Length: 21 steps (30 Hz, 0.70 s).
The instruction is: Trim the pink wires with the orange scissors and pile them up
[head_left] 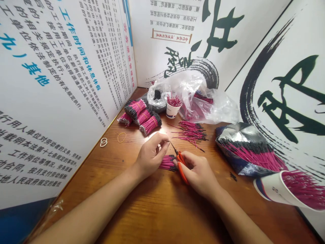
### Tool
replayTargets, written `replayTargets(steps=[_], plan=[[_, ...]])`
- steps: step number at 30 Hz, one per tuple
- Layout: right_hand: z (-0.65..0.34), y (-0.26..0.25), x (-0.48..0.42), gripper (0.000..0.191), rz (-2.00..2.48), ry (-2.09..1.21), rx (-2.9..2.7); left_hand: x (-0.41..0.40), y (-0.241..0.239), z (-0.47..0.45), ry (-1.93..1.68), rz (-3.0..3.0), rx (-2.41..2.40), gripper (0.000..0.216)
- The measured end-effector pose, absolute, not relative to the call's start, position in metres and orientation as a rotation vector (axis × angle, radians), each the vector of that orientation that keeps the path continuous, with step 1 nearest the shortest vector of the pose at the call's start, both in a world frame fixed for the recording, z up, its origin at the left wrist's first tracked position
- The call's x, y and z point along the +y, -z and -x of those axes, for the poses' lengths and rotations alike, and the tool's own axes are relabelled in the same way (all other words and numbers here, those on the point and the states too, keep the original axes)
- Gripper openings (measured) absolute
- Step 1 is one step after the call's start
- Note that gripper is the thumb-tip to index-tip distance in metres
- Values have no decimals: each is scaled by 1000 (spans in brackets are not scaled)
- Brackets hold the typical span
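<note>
My right hand (199,171) is wrapped round the orange handles of a pair of scissors (181,166). The dark, slim blades point up and left toward my left hand (152,152). Thumb and forefinger of that hand are pinched together by the blade tips; what they hold is too small to make out. Under and between both hands lies a row of magenta wires with black ends (167,162), partly covered by the left hand. Just beyond the scissors, a loose pile of similar magenta wires (191,132) is spread on the wooden table (122,203).
Banded wire bundles (144,117) are stacked at the back left, beside a paper cup of wires (174,107) and clear plastic bags (200,101). An open bag of wires (246,149) and a tipped cup (276,186) lie right. Rubber bands (122,137) lie left; printed panels surround the table.
</note>
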State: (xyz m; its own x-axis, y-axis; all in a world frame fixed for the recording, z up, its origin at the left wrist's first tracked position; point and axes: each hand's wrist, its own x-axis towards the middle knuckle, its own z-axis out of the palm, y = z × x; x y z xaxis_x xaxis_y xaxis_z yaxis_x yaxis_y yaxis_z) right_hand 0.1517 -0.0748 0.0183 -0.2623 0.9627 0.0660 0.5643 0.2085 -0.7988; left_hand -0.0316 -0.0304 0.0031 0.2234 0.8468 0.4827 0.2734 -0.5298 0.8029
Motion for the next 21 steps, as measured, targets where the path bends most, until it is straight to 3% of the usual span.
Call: replayTargets(steps=[21], plan=[[-153, -18, -74, 27, 1422, -889, -1911, -30, -2, 32, -1292, -1913, 1035, 11]])
